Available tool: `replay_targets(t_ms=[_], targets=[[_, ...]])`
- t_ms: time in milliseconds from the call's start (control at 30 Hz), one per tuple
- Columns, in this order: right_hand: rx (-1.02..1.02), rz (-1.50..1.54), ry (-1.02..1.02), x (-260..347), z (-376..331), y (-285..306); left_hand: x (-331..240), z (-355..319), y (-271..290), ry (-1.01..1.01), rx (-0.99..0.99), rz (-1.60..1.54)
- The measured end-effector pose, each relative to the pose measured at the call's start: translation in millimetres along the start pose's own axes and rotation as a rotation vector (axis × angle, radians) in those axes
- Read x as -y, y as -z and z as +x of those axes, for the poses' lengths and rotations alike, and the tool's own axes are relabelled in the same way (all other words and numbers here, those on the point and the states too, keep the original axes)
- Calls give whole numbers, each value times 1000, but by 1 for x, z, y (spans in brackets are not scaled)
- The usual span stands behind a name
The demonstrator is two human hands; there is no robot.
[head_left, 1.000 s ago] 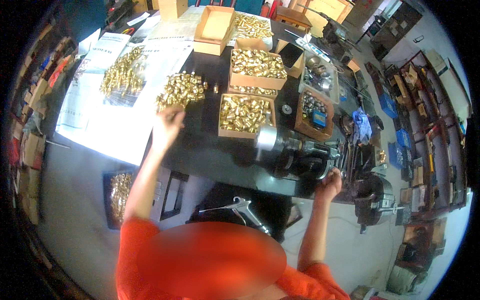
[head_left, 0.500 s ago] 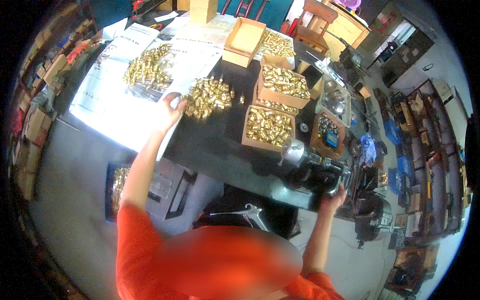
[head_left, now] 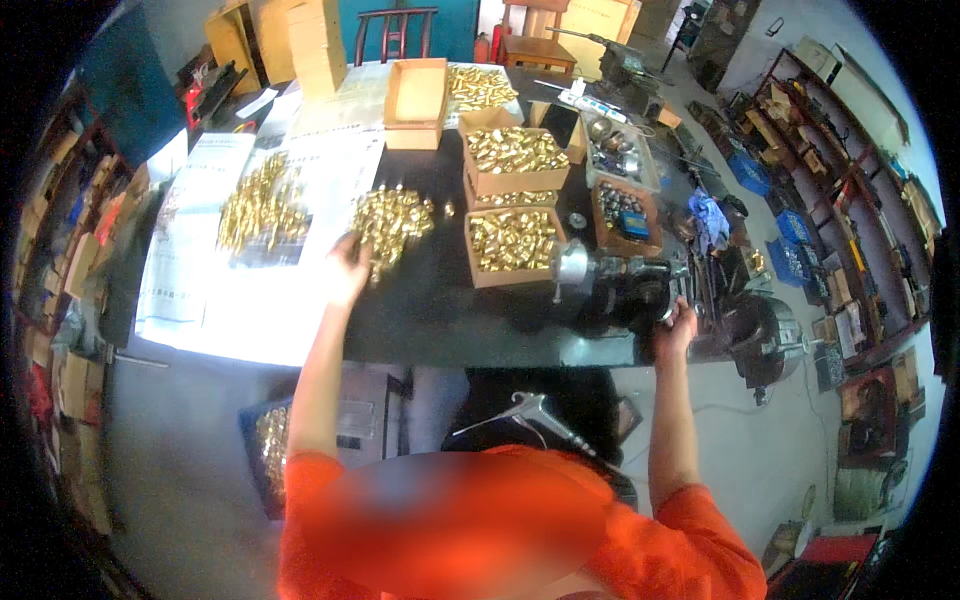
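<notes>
Fittings (head_left: 395, 220) of brass lie in a loose pile on the dark bench (head_left: 440, 335), just right of the newspaper (head_left: 215, 310). A single fitting (head_left: 449, 210) stands apart, right of the pile.

Left hand (head_left: 348, 262): positioned at the near left edge of the pile, fingers curled toward it. Right hand (head_left: 678, 328): positioned at the right end of the machine (head_left: 625, 280), fingers bent up against it. Both hands are small and somewhat blurred in this view; it cannot be told whether the left fingers grasp a fitting, or whether the right fingers are clenched on the machine or only touching it.

The machine lies crosswise near the front edge of the bench, with its silver chuck (head_left: 572, 265) facing left. Behind the chuck and to its left, the front box (head_left: 505, 278) contains brass fittings. Beyond that box, an upper box (head_left: 520, 182), also filled, rests on another.

A second pile (head_left: 262, 212) of brass parts lies on the newspaper. Right of the boxes is a brown tray (head_left: 627, 245) of metal parts with a small blue box (head_left: 631, 226) in it. Further right are a blue cloth (head_left: 708, 222) and, nearer the person, a dark vise (head_left: 765, 340). An air gun (head_left: 535, 410) lies below the front edge of the bench.
</notes>
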State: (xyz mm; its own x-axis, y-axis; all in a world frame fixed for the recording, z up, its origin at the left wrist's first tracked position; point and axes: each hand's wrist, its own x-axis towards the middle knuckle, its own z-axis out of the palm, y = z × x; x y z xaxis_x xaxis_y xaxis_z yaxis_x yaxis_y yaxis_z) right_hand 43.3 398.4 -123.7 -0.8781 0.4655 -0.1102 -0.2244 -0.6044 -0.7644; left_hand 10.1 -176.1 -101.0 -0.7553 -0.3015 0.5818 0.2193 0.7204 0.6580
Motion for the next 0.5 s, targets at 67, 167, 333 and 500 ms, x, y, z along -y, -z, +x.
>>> replay_targets(t_ms=[67,167,333,500], targets=[[50,-14,-22,1,11,25,-6,-11,2,32,39,13],[-88,-122,39,-5,22,36,-17,-14,5,-80,3,-13],[-98,-6,8,-10,1,-8,-16,-25,11,-62,-3,-31],[-131,6,37,9,-20,-25,-44,-37,0,-54,57,-47]])
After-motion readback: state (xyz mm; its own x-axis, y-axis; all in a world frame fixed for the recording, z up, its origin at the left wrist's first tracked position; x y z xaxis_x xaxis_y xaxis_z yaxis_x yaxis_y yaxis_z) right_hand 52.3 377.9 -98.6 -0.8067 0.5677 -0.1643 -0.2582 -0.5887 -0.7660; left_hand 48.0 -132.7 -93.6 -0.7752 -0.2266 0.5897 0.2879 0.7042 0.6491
